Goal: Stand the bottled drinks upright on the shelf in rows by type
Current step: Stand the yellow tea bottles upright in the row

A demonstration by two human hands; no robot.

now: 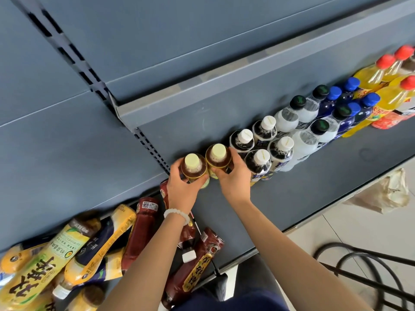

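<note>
Two upright tea bottles with pale yellow caps stand side by side on the grey shelf. My left hand grips the left tea bottle. My right hand grips the right tea bottle. To their right stand rows by type: white-capped dark bottles, black-capped cloudy white bottles, blue-capped bottles and red-capped orange bottles.
A heap of lying bottles fills the lower shelf section at the left: yellow-labelled tea bottles and dark red bottles. A crumpled paper bag lies on the floor at right. A black wire frame stands at lower right.
</note>
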